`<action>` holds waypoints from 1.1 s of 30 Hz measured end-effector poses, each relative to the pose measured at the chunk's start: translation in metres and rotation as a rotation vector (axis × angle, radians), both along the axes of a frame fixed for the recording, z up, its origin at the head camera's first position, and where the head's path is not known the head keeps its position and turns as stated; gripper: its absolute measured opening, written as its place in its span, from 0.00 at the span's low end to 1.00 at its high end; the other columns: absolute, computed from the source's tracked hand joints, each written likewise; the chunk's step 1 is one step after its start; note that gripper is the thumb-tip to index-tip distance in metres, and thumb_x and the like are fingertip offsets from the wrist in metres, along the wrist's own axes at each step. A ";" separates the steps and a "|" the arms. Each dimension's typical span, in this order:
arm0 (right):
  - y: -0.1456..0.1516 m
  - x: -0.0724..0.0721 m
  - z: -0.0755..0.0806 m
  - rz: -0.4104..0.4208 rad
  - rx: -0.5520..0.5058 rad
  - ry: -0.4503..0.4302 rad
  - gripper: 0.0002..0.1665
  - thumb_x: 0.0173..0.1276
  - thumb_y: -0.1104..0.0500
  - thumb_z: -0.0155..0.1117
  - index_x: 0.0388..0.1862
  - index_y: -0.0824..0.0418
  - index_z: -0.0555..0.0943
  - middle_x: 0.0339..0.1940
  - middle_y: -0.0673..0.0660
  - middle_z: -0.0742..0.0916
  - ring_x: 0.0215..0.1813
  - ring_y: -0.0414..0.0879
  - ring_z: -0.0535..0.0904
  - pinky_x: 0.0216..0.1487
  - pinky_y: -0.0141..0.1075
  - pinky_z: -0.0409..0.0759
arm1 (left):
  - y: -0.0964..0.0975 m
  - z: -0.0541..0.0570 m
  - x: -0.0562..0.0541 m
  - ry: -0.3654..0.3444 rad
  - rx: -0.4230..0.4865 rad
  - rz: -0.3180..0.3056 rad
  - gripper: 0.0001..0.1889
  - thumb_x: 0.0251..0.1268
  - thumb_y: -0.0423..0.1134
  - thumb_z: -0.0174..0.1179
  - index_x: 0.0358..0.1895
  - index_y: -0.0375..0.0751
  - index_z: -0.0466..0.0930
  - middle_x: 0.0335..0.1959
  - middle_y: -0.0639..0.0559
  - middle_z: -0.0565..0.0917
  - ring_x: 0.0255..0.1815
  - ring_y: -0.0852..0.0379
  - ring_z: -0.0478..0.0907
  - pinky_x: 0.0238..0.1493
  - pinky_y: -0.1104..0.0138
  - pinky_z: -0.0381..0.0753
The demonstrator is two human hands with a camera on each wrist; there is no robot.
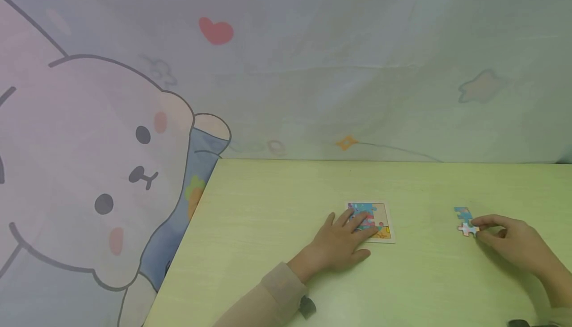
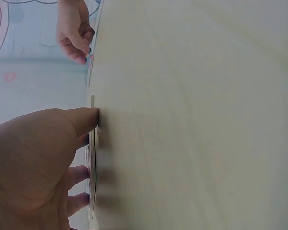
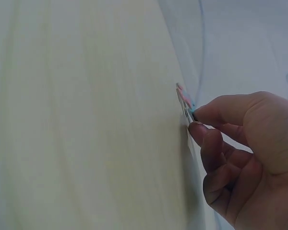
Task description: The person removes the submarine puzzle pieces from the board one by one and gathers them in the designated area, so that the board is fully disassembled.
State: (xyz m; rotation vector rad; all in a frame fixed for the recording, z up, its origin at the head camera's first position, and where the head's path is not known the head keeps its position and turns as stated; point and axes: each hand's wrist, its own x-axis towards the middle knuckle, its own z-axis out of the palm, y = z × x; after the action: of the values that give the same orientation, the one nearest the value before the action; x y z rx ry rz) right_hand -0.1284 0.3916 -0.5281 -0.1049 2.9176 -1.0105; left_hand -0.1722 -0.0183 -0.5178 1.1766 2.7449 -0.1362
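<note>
A small square jigsaw puzzle in a pale frame lies on the table, partly filled with blue, pink and yellow pieces. My left hand rests on it with spread fingers covering much of its left part. In the left wrist view the edge of the puzzle board shows beneath the fingertips. Off to the right, my right hand pinches a light, multicoloured puzzle piece between thumb and forefinger. The right wrist view shows this piece edge-on. Just behind it lies a blue puzzle piece.
The pale wooden table extends on every side of the puzzle. Its back and left edges meet a hanging cloth printed with a cartoon bear, hearts and stars.
</note>
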 end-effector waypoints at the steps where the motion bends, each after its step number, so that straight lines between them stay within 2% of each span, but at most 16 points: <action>1: 0.000 0.000 0.000 -0.001 0.004 0.003 0.18 0.77 0.54 0.65 0.60 0.61 0.83 0.47 0.60 0.88 0.29 0.38 0.77 0.24 0.36 0.72 | 0.000 0.000 0.000 -0.001 0.001 -0.001 0.32 0.82 0.66 0.36 0.84 0.73 0.48 0.87 0.58 0.45 0.86 0.48 0.42 0.78 0.43 0.56; 14: -0.004 0.001 0.004 0.009 0.010 0.018 0.22 0.78 0.51 0.64 0.63 0.62 0.80 0.33 0.53 0.87 0.28 0.39 0.77 0.23 0.36 0.74 | 0.000 0.001 0.000 -0.011 0.004 0.002 0.32 0.82 0.66 0.36 0.84 0.73 0.47 0.87 0.58 0.44 0.86 0.47 0.41 0.78 0.44 0.55; 18: -0.012 -0.001 0.007 0.010 -0.008 0.021 0.22 0.77 0.49 0.66 0.61 0.61 0.81 0.38 0.55 0.87 0.29 0.39 0.78 0.23 0.35 0.74 | -0.001 0.001 0.000 -0.002 0.000 0.001 0.32 0.82 0.66 0.36 0.84 0.73 0.47 0.87 0.58 0.45 0.86 0.47 0.42 0.78 0.44 0.55; 22: -0.025 -0.004 0.010 0.057 -0.036 0.037 0.20 0.76 0.51 0.67 0.60 0.61 0.82 0.43 0.56 0.87 0.29 0.40 0.77 0.23 0.35 0.75 | -0.002 0.003 -0.001 0.009 0.004 -0.005 0.32 0.82 0.66 0.36 0.84 0.72 0.48 0.87 0.58 0.45 0.85 0.47 0.43 0.78 0.44 0.56; 27: -0.046 -0.011 0.015 0.105 -0.067 0.035 0.20 0.77 0.51 0.66 0.61 0.61 0.82 0.40 0.54 0.87 0.29 0.40 0.76 0.25 0.35 0.77 | -0.003 0.002 -0.001 0.003 0.024 -0.009 0.32 0.82 0.66 0.37 0.84 0.70 0.49 0.87 0.56 0.46 0.85 0.46 0.44 0.77 0.43 0.56; 33: -0.075 -0.018 0.017 0.161 -0.113 0.061 0.16 0.76 0.54 0.67 0.58 0.59 0.84 0.49 0.56 0.86 0.26 0.39 0.76 0.22 0.34 0.76 | -0.003 0.000 0.000 0.006 0.029 -0.008 0.33 0.81 0.67 0.38 0.85 0.69 0.49 0.86 0.56 0.47 0.85 0.46 0.43 0.78 0.43 0.56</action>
State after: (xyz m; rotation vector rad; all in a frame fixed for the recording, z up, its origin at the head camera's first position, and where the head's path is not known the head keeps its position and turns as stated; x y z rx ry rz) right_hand -0.1460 0.3162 -0.5108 -0.3757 2.8472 -1.1631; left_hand -0.1727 -0.0209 -0.5173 1.1959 2.7563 -0.1015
